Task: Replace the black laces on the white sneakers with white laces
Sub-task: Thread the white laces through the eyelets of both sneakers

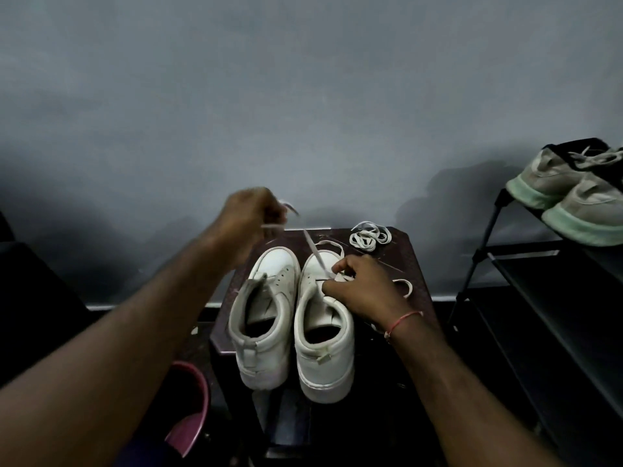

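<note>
Two white sneakers stand side by side on a small dark table [409, 257], toes pointing away from me. The left sneaker [266, 308] has no lace. A white lace [313, 252] runs taut from the right sneaker [320, 332] up to my left hand [251, 220], which is raised above the table's far left and blurred, gripping the lace end. My right hand [357, 288] rests on the right sneaker's eyelet area, pinching the lace there. A loop of that lace [406, 286] hangs off to the right. No black lace is visible.
A coiled second white lace [369, 235] lies at the table's far right corner. A black shoe rack [539, 298] at the right carries grey sneakers with green soles [573, 193]. A pink object [188, 409] sits below the table's left. A grey wall stands behind.
</note>
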Demonstrator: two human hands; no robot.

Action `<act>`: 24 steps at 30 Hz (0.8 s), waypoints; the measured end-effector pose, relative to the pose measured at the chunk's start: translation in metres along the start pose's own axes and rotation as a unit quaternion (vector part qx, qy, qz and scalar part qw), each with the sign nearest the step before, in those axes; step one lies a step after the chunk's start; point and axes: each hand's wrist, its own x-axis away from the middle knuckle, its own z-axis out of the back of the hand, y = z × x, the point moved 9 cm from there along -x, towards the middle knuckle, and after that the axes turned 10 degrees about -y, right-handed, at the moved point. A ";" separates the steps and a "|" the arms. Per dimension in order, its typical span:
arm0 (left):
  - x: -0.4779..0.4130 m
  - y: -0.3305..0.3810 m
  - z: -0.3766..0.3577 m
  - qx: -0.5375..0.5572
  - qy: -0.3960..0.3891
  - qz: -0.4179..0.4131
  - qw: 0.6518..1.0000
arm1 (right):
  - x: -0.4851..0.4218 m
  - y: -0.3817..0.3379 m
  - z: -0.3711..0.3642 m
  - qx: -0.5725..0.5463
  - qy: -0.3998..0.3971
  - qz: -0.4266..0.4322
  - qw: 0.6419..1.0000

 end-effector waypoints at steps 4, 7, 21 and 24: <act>0.010 -0.021 -0.053 -0.385 -0.152 -0.033 0.910 | 0.005 -0.030 0.014 -0.062 0.071 0.172 0.981; 0.011 -0.017 -0.073 -0.457 -0.159 -0.089 0.871 | 0.008 -0.032 0.015 -0.195 0.064 0.215 0.955; 0.011 -0.059 -0.056 -0.606 -0.142 0.114 0.774 | 0.014 0.015 0.117 -0.637 0.249 0.111 0.721; 0.011 -0.060 -0.061 -0.592 -0.130 0.138 0.784 | 0.028 0.006 0.125 -0.532 0.252 0.115 0.800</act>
